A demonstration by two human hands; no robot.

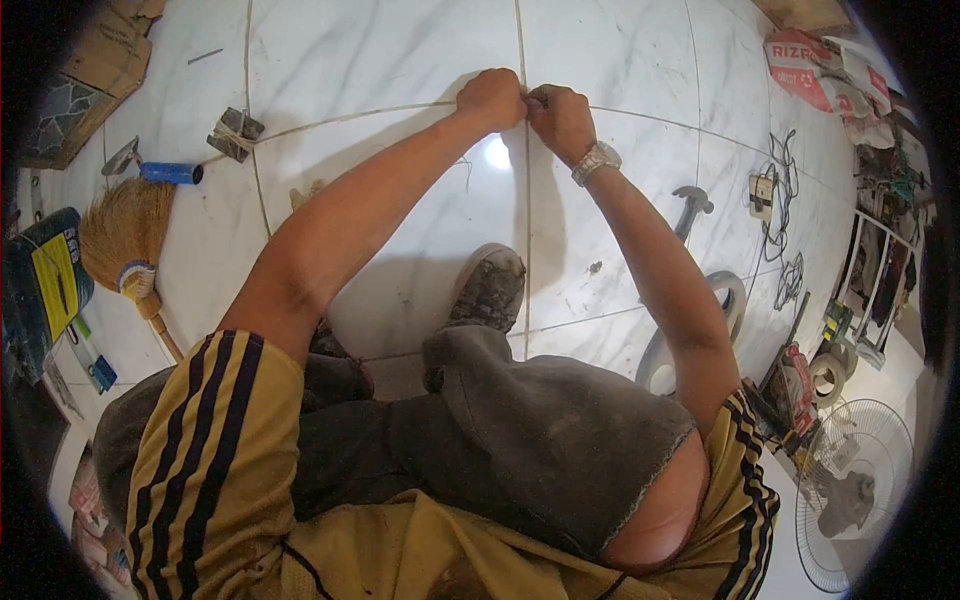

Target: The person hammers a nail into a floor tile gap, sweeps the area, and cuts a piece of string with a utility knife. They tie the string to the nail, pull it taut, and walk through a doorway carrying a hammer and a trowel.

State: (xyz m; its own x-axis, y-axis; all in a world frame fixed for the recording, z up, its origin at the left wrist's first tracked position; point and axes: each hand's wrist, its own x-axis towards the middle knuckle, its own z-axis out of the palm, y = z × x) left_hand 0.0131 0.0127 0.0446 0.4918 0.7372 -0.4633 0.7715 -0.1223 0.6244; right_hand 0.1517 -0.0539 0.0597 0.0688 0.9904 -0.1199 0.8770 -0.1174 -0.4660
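My left hand is closed, its knuckles up, above the white tile floor. My right hand, with a watch at the wrist, is closed in a pinch right beside it. The fingertips of both meet over a joint between tiles. Whatever lies between the fingers is hidden or too small to make out. A thin bent strand rests on the floor below my left hand. To the right of my right forearm lies a hammer.
At left are a broom, a blue cylinder, a scraper-like blade and a string-wrapped block. At right are black cords, a red-and-white bag and a fan. My shoe stands on the tiles.
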